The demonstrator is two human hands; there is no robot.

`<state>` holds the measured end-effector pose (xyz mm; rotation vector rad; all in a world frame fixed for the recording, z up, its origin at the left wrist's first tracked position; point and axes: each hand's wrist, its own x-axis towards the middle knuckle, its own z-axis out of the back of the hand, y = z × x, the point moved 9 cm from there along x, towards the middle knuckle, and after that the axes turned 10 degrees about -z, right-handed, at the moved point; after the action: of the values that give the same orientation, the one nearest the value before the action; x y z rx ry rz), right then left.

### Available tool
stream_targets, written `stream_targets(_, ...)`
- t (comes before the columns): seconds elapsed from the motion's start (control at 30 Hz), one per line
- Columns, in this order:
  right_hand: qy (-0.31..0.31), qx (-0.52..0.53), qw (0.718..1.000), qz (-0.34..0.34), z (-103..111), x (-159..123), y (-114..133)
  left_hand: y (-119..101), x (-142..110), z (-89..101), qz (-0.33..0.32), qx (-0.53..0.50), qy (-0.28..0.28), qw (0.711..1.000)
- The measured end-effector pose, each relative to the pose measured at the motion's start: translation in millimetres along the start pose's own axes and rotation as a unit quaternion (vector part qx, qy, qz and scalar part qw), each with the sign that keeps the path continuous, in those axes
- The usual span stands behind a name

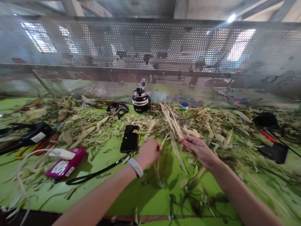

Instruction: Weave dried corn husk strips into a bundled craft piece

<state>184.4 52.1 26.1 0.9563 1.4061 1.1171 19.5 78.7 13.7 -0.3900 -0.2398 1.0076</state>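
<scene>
My right hand [197, 150] pinches the lower end of a bundle of long, pale dried husk strips [172, 121]; it stretches away toward the back of the table. Just left of it, my left hand [150, 153], with a pale band [135, 167] on the wrist, is closed around a thin husk strip [165, 140]. Part of that strip hangs below the fingers, blurred. Between the hands a flat greenish husk strip [177, 152] lies on the green table [138, 199]. Green knotted pieces [188, 201] lie nearer the front edge.
Loose husk scraps [77, 125] cover much of the table. A phone [129, 138] with a strap, a black bottle [140, 101], a magenta power bank [66, 164] with a cable, and a black device [36, 134] lie around. A perforated metal screen [98, 47] stands behind.
</scene>
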Motion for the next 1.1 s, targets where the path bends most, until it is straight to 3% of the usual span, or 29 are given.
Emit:
stream_targets(0.07, -0.030, -0.055, 0.997, 0.039, 7, 1, 4, 2, 4, 12.3, -0.010, -0.032, -0.008, 0.999)
stream_targets(0.13, -0.100, -0.145, 0.977, 0.118, 16, -4, 18, 0, 5, 28.3, -0.037, -0.046, -0.021, 0.998)
stream_targets(0.17, -0.142, -0.200, 0.954, 0.172, 17, -10, 29, -1, 4, 35.1, -0.045, -0.042, -0.022, 0.998)
stream_targets(0.23, -0.203, -0.314, 0.880, 0.292, 8, -30, 50, -7, 3, 44.9, -0.060, -0.032, -0.019, 0.998)
stream_targets(0.3, -0.205, -0.421, 0.799, 0.378, -16, -47, 59, -17, 1, 46.4, -0.072, -0.022, 0.005, 0.997)
stream_targets(0.4, -0.170, -0.533, 0.722, 0.406, -47, -55, 52, -39, 0, 39.7, -0.106, 0.002, 0.061, 0.993)
stream_targets(0.47, -0.151, -0.566, 0.710, 0.391, -55, -52, 45, -54, 0, 37.5, -0.152, 0.017, 0.080, 0.985)
stream_targets(0.57, -0.098, -0.576, 0.723, 0.370, -56, -44, 38, -61, 1, 38.7, -0.191, -0.002, 0.084, 0.978)
stream_targets(0.67, -0.096, -0.563, 0.740, 0.355, -37, -37, 44, -49, 2, 36.4, -0.198, -0.051, 0.094, 0.974)
stream_targets(0.73, -0.146, -0.532, 0.766, 0.330, -8, -33, 56, -34, 4, 36.2, -0.196, -0.076, 0.076, 0.975)
stream_targets(0.8, -0.207, -0.472, 0.812, 0.275, 31, -27, 63, -14, 7, 34.4, -0.172, -0.058, 0.055, 0.982)
stream_targets(0.87, -0.280, -0.354, 0.870, 0.200, 75, -23, 63, 6, 10, 31.9, -0.144, -0.020, 0.038, 0.989)
stream_targets(0.93, -0.330, -0.202, 0.910, 0.147, 106, -24, 55, 26, 12, 32.4, -0.090, 0.021, 0.019, 0.996)
stream_targets(1.0, -0.331, -0.063, 0.933, 0.130, 115, -25, 46, 38, 11, 44.8, -0.040, 0.044, -0.050, 0.997)
stream_targets(1.1, -0.263, 0.061, 0.956, 0.115, 96, -20, 36, 24, 2, 68.1, -0.061, 0.003, -0.186, 0.981)
